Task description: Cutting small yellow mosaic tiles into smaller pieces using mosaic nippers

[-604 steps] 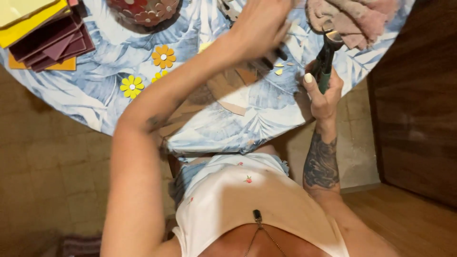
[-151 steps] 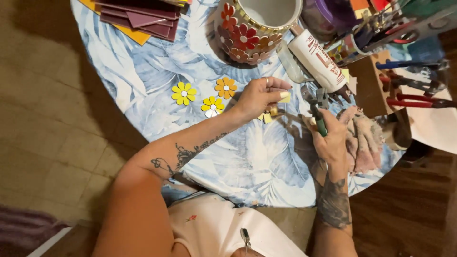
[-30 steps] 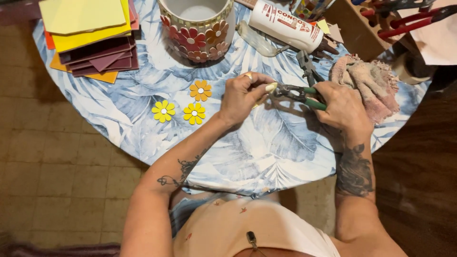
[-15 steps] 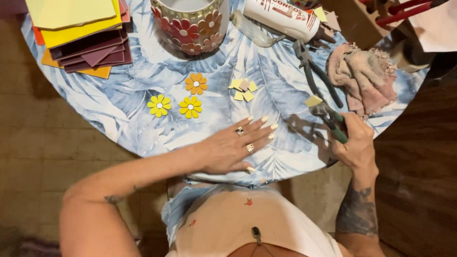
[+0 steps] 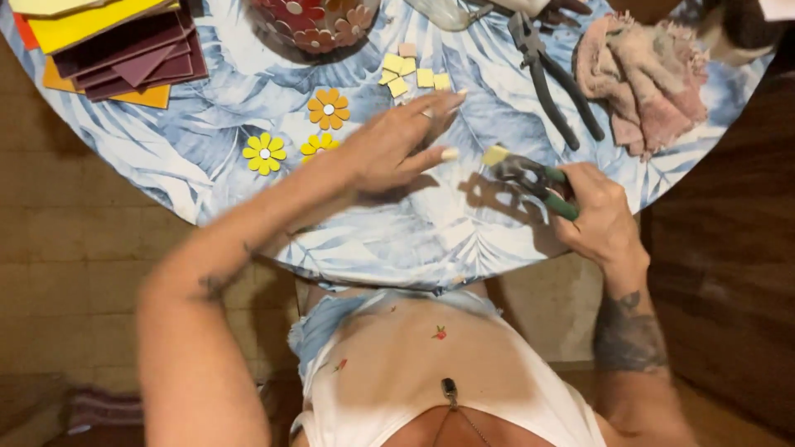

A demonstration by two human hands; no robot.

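- Since the frame half a second back, our left hand (image 5: 397,145) has slid up the table (image 5: 207,165) toward the loose tiles, and our right hand (image 5: 600,219) has swung the nippers nearer to it.
- We see our left hand open and flat, fingers spread wide, holding nothing; motion blurs it.
- Our right hand is closed around the green-handled nippers (image 5: 530,178), whose head grips 1 pale yellow tile piece (image 5: 495,155), just beside our left fingertips.
- Cut off at the top edge: the flower-covered pot (image 5: 315,21) and the stack of coloured sheets (image 5: 108,50). We cannot make out the items past the upper right corner.
- The round table's near edge curves just below both hands; open cloth lies between them and that edge.
- We count 3 finished tile flowers: 1 orange (image 5: 329,108), 1 yellow (image 5: 264,153), and 1 yellow flower (image 5: 319,145) partly hidden by our left wrist.
- About 6 loose square tiles (image 5: 410,76) sit just above our left fingertips.
- 1 pair of dark pliers (image 5: 551,74) lies beside 1 pink rag (image 5: 646,74).
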